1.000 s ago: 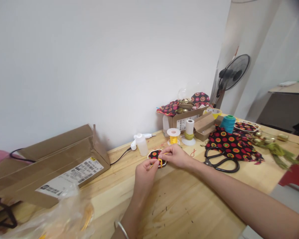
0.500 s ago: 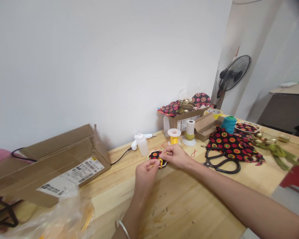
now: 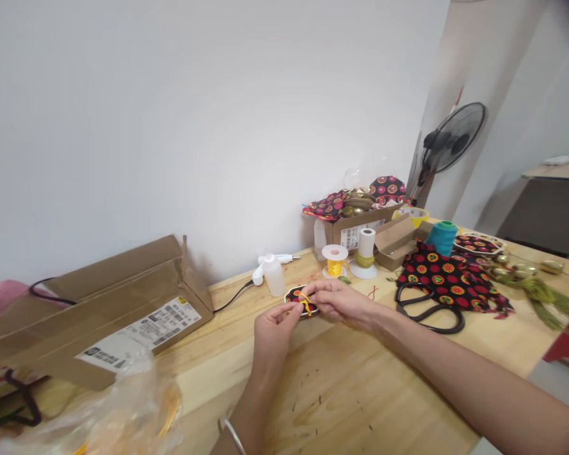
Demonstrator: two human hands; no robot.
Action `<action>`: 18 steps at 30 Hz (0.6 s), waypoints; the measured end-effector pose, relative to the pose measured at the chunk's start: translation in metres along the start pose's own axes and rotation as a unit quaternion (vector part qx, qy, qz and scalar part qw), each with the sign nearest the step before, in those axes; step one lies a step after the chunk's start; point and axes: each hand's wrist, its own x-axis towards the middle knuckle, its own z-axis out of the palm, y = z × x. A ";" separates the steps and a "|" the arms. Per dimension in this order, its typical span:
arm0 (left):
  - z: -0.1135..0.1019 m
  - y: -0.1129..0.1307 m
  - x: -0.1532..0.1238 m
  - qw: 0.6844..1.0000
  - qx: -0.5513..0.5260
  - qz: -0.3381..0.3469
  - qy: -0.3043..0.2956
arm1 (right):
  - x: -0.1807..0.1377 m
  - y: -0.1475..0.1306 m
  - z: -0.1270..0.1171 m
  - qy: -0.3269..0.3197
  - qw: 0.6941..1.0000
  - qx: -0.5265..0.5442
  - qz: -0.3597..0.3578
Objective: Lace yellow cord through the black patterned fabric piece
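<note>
A yellow cord (image 3: pixel 306 304) is pinched between the thumb and forefinger of my left hand (image 3: pixel 281 319). On the other side, my right hand (image 3: pixel 337 301) is closed on the same cord, its fingertips close to the left ones. Under the cord lies a small dark patterned fabric piece (image 3: pixel 293 294) with a pale edge, partly covered by both hands. Just beyond stand a spool of yellow cord (image 3: pixel 334 268), a white spool with olive cord (image 3: pixel 365 260) and a translucent bottle (image 3: pixel 274 278).
Black-handled scissors (image 3: pixel 439 316) lie to the right, beside patterned cloth (image 3: pixel 436 278) and a teal thread cone (image 3: pixel 442 239). A filled cardboard box (image 3: pixel 360 230) stands behind. At left are a large carton (image 3: pixel 123 303) and a plastic bag (image 3: pixel 123 411). A fan (image 3: pixel 455 139) stands beyond the table.
The yellow cord's loop between my fingers has changed into a crossed shape with loose strands. My right hand has turned slightly, and the whole view has shifted a little.
</note>
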 end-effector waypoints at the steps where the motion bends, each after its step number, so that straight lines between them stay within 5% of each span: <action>1: 0.000 0.000 0.000 1.000 -0.002 0.001 0.000 | 0.000 -0.001 0.002 0.005 1.000 -0.009 -0.010; 8: 0.000 0.004 -0.003 0.999 -0.026 -0.001 -0.019 | 0.002 0.004 0.008 0.068 0.976 -0.188 -0.088; 14: 0.001 0.007 -0.004 0.999 -0.033 -0.010 -0.038 | 0.000 0.006 0.011 0.148 0.867 -0.429 -0.204; 18: 0.000 0.004 -0.002 0.999 -0.031 -0.008 -0.043 | -0.002 0.004 0.010 0.164 0.821 -0.503 -0.215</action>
